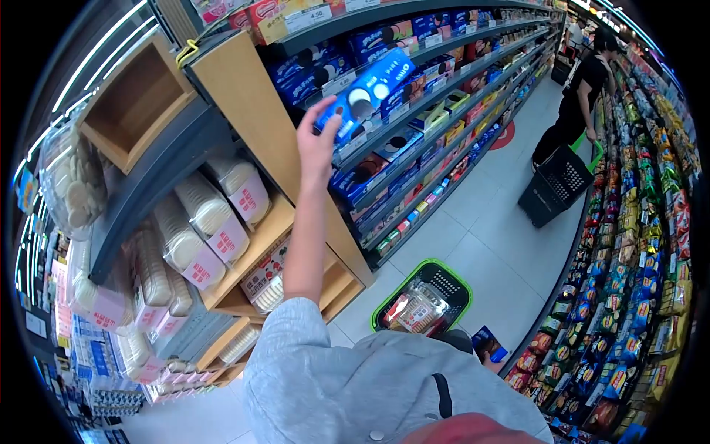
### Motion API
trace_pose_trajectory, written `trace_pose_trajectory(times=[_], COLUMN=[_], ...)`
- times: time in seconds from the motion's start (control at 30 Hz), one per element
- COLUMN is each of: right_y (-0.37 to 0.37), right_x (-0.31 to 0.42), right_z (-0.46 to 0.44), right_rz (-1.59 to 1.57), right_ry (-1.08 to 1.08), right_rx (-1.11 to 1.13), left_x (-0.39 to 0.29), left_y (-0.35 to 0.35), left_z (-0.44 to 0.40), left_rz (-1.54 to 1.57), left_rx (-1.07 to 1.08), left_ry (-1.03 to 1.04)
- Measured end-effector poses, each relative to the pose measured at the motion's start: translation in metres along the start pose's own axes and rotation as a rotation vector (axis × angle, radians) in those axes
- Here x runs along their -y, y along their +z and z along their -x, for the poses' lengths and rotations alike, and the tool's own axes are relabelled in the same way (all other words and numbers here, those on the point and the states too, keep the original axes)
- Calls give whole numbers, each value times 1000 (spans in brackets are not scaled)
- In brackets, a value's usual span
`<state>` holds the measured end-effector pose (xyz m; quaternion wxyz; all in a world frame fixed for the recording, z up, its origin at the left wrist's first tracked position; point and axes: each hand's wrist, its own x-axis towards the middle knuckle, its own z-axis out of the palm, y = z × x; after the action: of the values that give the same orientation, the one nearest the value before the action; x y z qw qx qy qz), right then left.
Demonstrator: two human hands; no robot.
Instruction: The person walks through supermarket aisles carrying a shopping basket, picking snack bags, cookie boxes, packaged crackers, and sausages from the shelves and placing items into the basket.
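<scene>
My left hand (318,144), arm stretched out toward the shelves, grips a blue Oreo cookie box (373,87) by its near end. The box is tilted in front of a shelf row of similar blue packs (310,74). Low at my right side, my right hand (491,362) is mostly hidden by my grey shirt. Its fingers are around a dark blue package (487,342) whose label is too small to read. Near that hand is a black shopping basket with a green rim (464,277), holding a clear plastic food pack (418,307). Whether the basket rests on the floor I cannot tell.
Wooden shelving (255,103) with clear-wrapped, pink-labelled packs (222,237) stands on the left. Snack bags (614,311) line the right side. Farther up the aisle, a person in black (584,89) is beside a black basket with a green handle (551,189).
</scene>
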<state>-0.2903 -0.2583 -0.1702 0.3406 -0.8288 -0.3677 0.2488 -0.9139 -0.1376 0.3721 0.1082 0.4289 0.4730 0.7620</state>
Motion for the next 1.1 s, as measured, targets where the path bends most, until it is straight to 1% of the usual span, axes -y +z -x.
trace_pose_trajectory(times=[0.07, 0.1, 0.13, 0.17, 0.2, 0.27, 0.3, 0.33, 0.4, 0.5, 0.53, 0.6, 0.63, 0.67, 0.73, 0.8, 0.87, 0.9, 0.93, 1.0, 1.03, 1.07, 1.1], right_y=[7, 5, 7, 7, 9, 16, 19, 21, 26, 48, 56, 68, 74, 79, 85, 90, 98, 93, 87, 90, 91, 89, 100], right_x=[-14, -5, 4, 12, 16, 24, 31, 37, 48, 72, 80, 90, 93, 95, 103, 109, 110, 114, 142, 154, 169, 184, 187], right_z=[-8, -8, -13, -20, -30, -60, -78, -92, -124, -179, -196, -224, -237, -248, -261, -264, -266, -257, -235, -223, -209, -195, -185], right_rz=[-141, -265, -288, -283, -271, -241, -221, -200, -138, -98, -84, -52, -38, -56, -148, -250, -121, -99, -80, 26, -3, -29, -56], right_ry=[60, 198, 233, 229, 211, 169, 148, 133, 94, 17, -8, -49, -69, -76, -88, -93, -90, -174, -258, -237, -266, -316, -414], right_rx=[-113, -94, -98, -88, -74, -12, 25, 66, 157, 278, 316, 384, 416, 443, 500, 542, 535, 490, 444, 502, 509, 540, 476], left_x=[12, 13, 13, 18, 18, 38, 41, 47, 58, 68, 70, 69, 66, 67, 75, 83, 73, 71, 70, 67, 63, 62, 58], left_y=[-1, 3, 7, 10, 16, 5, 3, -2, -9, -19, -23, -32, -33, -31, -31, -41, -33, -29, -28, -20, -10, 2, 22], left_z=[-26, -34, -43, -52, -55, -68, -70, -73, -80, -109, -121, -144, -148, -153, -160, -166, -161, -158, -157, -145, -132, -111, -83], left_rz=[-82, -120, -160, -85, -101, -235, -266, -315, -480, -433, -375, -541, -737, -940, -1158, -1146, -1167, -1181, -1178, -1124, -1138, -1157, -1147], left_rx=[-54, -131, -213, -282, -368, -507, -596, -604, -693, -782, -751, -768, -809, -882, -924, -891, -824, -831, -849, -862, -843, -750, -655], left_ry=[73, 99, 130, 115, 159, 329, 334, 357, 364, 384, 421, 520, 420, 215, 113, -124, -204, -193, -178, -51, 85, 267, 432])
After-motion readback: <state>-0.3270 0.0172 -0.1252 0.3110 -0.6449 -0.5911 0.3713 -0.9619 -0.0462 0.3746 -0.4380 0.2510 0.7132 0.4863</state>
